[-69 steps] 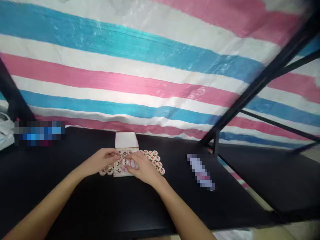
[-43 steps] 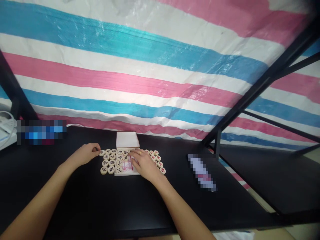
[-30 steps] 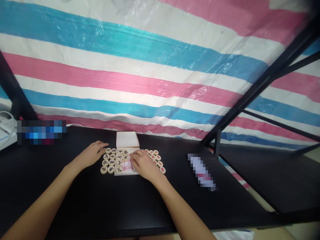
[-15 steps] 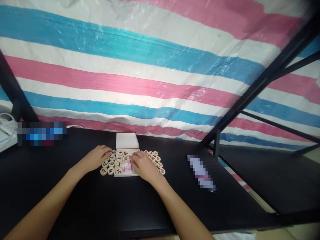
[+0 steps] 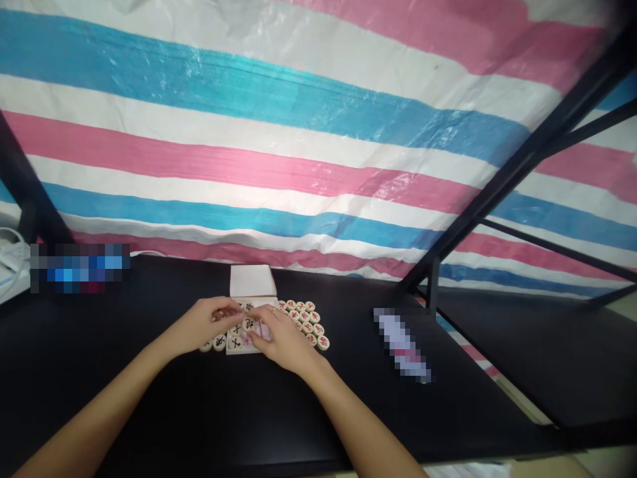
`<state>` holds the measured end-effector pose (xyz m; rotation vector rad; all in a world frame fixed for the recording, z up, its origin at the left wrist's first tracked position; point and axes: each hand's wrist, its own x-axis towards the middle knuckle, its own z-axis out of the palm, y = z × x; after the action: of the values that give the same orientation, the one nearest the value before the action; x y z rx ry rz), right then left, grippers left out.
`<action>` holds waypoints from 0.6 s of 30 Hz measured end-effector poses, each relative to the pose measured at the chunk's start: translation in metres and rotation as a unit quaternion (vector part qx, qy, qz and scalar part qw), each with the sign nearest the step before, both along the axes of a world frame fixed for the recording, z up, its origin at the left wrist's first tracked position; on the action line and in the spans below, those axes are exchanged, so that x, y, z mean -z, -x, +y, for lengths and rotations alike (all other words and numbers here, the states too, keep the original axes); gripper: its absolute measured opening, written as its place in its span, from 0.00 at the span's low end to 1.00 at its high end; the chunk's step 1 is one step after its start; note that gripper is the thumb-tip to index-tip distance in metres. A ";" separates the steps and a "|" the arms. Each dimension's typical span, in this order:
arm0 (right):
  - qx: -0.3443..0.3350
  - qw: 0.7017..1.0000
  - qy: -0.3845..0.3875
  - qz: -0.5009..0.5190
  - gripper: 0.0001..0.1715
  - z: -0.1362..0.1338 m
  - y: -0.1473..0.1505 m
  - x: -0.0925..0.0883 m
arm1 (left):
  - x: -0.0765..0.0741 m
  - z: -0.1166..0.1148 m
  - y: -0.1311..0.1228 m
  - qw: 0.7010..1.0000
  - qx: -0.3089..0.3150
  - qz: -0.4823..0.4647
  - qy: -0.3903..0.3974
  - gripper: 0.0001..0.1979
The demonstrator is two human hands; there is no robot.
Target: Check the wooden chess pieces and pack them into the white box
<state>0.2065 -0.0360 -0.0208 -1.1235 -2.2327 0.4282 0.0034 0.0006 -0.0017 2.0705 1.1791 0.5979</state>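
Note:
A shallow white box with pink-marked lining holds several round Chinese chess pieces with black characters. One black-lettered chess piece sits between my two hands over the box. My right hand, a ring on one finger, has its index finger and thumb around that piece. From the left, my left hand reaches to the same piece with thumb and fingers apart. Under and below my left hand are more black-lettered pieces, partly hidden. Rows of red-lettered pieces lie right of the box, some behind my right hand.
The white box lid lies open behind the box on the black table. A blurred-out pale object lies to the right, a blurred blue one at far left. Black metal bars and a striped sheet stand behind.
My left hand has moved right, from the left-hand pieces to over the box. My right hand has turned slightly inward, and a chess piece now shows between the two hands.

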 end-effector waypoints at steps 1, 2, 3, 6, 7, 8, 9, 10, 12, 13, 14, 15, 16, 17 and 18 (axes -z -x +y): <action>-0.006 1.000 -0.003 0.010 0.18 -0.002 0.002 0.000 | -0.002 -0.004 -0.006 0.999 0.010 -0.020 0.040 0.16; -0.010 1.000 -0.009 0.018 0.18 -0.003 0.004 0.001 | -0.003 -0.007 -0.010 0.996 0.017 -0.044 0.069 0.16; -0.014 0.999 -0.016 0.024 0.16 -0.004 0.005 0.002 | -0.004 -0.009 -0.012 0.993 0.020 -0.068 0.089 0.16; -0.027 0.999 -0.034 0.018 0.14 -0.003 0.005 0.002 | -0.004 -0.004 -0.004 0.988 0.032 -0.098 0.118 0.15; -0.028 0.999 -0.037 0.006 0.13 -0.002 0.003 0.002 | -0.005 -0.001 0.004 0.988 0.039 -0.087 0.124 0.14; -0.024 0.999 -0.038 -0.009 0.12 -0.001 0.001 0.002 | -0.005 0.004 0.013 0.989 0.042 -0.069 0.127 0.14; -0.018 0.999 -0.040 -0.028 0.11 0.001 -0.001 0.002 | -0.005 0.009 0.024 0.990 0.036 -0.051 0.126 0.14; -0.013 0.998 -0.041 -0.047 0.10 0.003 -0.004 0.002 | -0.004 0.014 0.036 0.991 0.025 -0.032 0.124 0.14; -0.007 0.996 -0.043 -0.079 0.10 0.007 -0.008 0.003 | -0.001 0.023 0.058 0.992 -0.007 0.011 0.123 0.14; -0.007 0.995 -0.043 -0.091 0.11 0.009 -0.009 0.005 | 0.001 0.027 0.066 0.991 -0.013 0.033 0.129 0.15; -0.009 0.994 -0.043 -0.099 0.11 0.010 -0.009 0.006 | 0.003 0.030 0.073 0.989 -0.017 0.047 0.136 0.15; -0.010 0.994 -0.044 -0.102 0.12 0.010 -0.009 0.008 | 0.005 0.031 0.077 0.988 -0.021 0.059 0.141 0.16; -0.010 0.994 -0.047 -0.103 0.12 0.011 -0.009 0.009 | 0.007 0.032 0.079 0.987 -0.027 0.071 0.141 0.16; -0.011 0.993 -0.049 -0.104 0.13 0.011 -0.008 0.011 | 0.008 0.032 0.080 0.986 -0.038 0.085 0.137 0.16; -0.014 0.993 -0.052 -0.107 0.13 0.012 -0.007 0.013 | 0.008 0.032 0.079 0.985 -0.052 0.101 0.128 0.16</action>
<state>0.2138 -0.0245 -0.0336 -1.1289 -2.4274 0.2077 -0.0752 0.0323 -0.0097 1.8915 1.4076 0.2707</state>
